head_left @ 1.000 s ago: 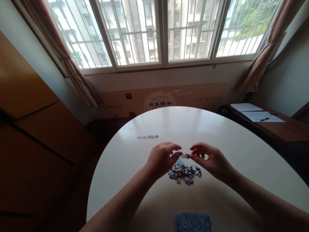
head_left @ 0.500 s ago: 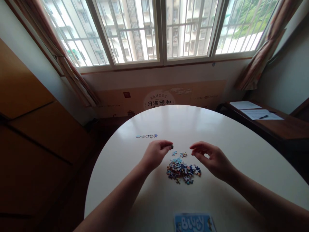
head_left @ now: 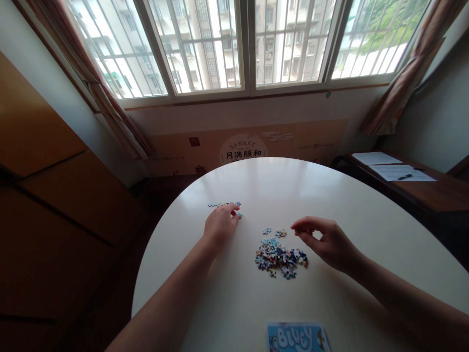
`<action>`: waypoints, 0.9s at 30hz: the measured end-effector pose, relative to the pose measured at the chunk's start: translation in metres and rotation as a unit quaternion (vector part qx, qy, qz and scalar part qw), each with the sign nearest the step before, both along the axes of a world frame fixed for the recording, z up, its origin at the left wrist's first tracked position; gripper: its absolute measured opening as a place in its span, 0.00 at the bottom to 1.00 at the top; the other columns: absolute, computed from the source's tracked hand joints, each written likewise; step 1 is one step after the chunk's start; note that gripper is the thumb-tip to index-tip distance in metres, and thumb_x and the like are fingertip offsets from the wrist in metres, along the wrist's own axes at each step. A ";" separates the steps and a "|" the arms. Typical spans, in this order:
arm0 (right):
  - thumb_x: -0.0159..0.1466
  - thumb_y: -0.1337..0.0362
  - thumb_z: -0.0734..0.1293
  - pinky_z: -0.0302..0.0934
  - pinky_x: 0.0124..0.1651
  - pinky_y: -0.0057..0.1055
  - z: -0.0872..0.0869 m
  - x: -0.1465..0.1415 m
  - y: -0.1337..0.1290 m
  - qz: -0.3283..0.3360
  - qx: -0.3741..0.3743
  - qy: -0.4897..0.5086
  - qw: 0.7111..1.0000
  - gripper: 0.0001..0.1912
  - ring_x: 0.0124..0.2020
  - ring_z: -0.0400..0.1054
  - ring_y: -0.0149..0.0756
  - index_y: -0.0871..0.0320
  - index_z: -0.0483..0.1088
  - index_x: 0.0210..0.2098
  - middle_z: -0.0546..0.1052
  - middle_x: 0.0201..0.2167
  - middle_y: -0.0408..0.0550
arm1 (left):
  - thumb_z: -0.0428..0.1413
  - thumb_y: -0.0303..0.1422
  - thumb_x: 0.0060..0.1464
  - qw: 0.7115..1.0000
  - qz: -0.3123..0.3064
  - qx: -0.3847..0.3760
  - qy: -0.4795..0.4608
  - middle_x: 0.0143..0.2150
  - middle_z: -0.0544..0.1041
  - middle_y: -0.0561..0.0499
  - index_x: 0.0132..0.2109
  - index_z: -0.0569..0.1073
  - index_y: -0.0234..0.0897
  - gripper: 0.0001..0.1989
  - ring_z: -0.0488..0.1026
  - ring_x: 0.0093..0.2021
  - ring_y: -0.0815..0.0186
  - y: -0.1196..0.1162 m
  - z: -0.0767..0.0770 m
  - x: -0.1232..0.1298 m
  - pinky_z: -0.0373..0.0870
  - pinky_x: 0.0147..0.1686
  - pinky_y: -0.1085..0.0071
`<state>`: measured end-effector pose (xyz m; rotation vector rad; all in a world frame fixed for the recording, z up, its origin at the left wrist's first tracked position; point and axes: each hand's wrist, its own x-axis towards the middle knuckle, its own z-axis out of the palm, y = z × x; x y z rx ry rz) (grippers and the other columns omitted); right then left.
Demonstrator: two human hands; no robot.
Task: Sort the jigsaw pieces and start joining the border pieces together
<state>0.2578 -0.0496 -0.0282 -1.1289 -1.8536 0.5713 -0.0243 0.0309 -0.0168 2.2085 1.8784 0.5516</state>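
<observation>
My left hand pinches a jigsaw puzzle piece with a greenish face between thumb and fingertips. It is just in front of a short row of puzzle pieces, partly covering that row. To the right, my right hand hovers with curled fingers, thumb and index tips slightly apart, and I see nothing in it. Beside its fingertips lie two loose spots of pieces, a light blue piece and a yellowish cluster. A mixed pile of puzzle pieces sits between my forearms.
A blue box lid or card marked "Bluey" lies at the near edge of view on the round white table. A brown side table at the right holds papers and a pen. A wooden cabinet stands at the left.
My left hand has moved left and away from me with the puzzle piece, towards the row. My right hand has barely moved, its fingertips a little closer together. The view has shifted slightly.
</observation>
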 end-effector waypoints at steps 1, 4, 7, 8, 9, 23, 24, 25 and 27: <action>0.65 0.64 0.66 0.68 0.32 0.32 0.000 0.000 0.000 -0.002 -0.001 -0.002 1.000 0.08 0.31 0.74 0.37 0.56 0.78 0.39 0.80 0.31 0.48 | 0.58 0.29 0.58 1.000 0.006 0.002 0.012 0.45 0.82 0.50 0.51 0.80 0.42 0.14 0.77 0.44 0.59 -0.001 0.001 0.000 0.71 0.45 0.66; 0.65 0.65 0.65 0.68 0.32 0.32 -0.001 0.001 0.001 -0.005 -0.002 -0.006 1.000 0.08 0.31 0.74 0.37 0.56 0.78 0.39 0.81 0.32 0.49 | 0.57 0.30 0.59 0.999 0.023 0.007 0.042 0.47 0.82 0.50 0.50 0.80 0.43 0.13 0.77 0.47 0.58 -0.004 0.003 -0.001 0.71 0.46 0.66; 0.65 0.65 0.65 0.68 0.31 0.32 -0.002 0.001 0.002 -0.006 -0.001 -0.007 1.000 0.08 0.31 0.74 0.37 0.57 0.78 0.38 0.81 0.31 0.49 | 0.57 0.32 0.60 0.998 0.022 0.004 0.061 0.47 0.81 0.49 0.47 0.81 0.42 0.11 0.76 0.48 0.57 -0.006 0.005 0.003 0.71 0.46 0.65; 0.65 0.65 0.65 0.69 0.31 0.32 -0.002 0.001 0.002 -0.005 -0.001 -0.006 1.000 0.08 0.30 0.74 0.37 0.57 0.78 0.38 0.81 0.31 0.49 | 0.57 0.33 0.60 0.998 0.018 0.003 0.067 0.47 0.81 0.48 0.46 0.81 0.42 0.10 0.76 0.48 0.57 -0.007 0.005 0.004 0.71 0.46 0.65; 0.65 0.65 0.65 0.69 0.32 0.32 -0.002 0.001 0.002 -0.004 -0.001 -0.005 1.000 0.08 0.30 0.74 0.37 0.57 0.77 0.38 0.81 0.31 0.49 | 0.57 0.34 0.59 0.997 0.014 0.001 0.073 0.47 0.81 0.48 0.45 0.81 0.41 0.10 0.76 0.47 0.56 -0.007 0.005 0.006 0.71 0.46 0.65; 0.64 0.64 0.65 0.69 0.31 0.32 -0.003 0.001 0.003 0.005 0.002 -0.001 1.000 0.08 0.30 0.74 0.37 0.57 0.77 0.38 0.81 0.30 0.48 | 0.56 0.32 0.60 0.997 -0.002 0.014 0.078 0.47 0.80 0.50 0.43 0.83 0.45 0.11 0.77 0.45 0.59 0.002 0.000 0.004 0.71 0.44 0.68; 0.64 0.64 0.65 0.69 0.31 0.32 -0.003 0.001 0.003 0.005 0.002 -0.001 1.000 0.08 0.30 0.74 0.37 0.57 0.77 0.38 0.81 0.30 0.48 | 0.56 0.31 0.60 0.997 -0.002 0.013 0.072 0.47 0.80 0.50 0.44 0.83 0.45 0.11 0.77 0.45 0.59 0.002 0.000 0.003 0.71 0.44 0.68; 0.64 0.64 0.65 0.69 0.31 0.32 -0.003 0.001 0.003 0.005 0.001 -0.001 1.000 0.08 0.30 0.74 0.37 0.57 0.77 0.38 0.80 0.30 0.48 | 0.57 0.31 0.60 0.998 -0.001 0.013 0.066 0.47 0.80 0.50 0.45 0.83 0.45 0.11 0.77 0.45 0.59 0.002 0.000 0.001 0.71 0.45 0.68; 0.64 0.65 0.65 0.69 0.32 0.33 -0.002 0.001 0.002 0.005 -0.001 -0.003 1.000 0.08 0.30 0.74 0.37 0.57 0.77 0.38 0.80 0.30 0.49 | 0.58 0.31 0.59 0.998 0.003 0.013 0.055 0.47 0.79 0.50 0.48 0.82 0.44 0.12 0.77 0.44 0.59 0.003 0.001 -0.004 0.71 0.45 0.67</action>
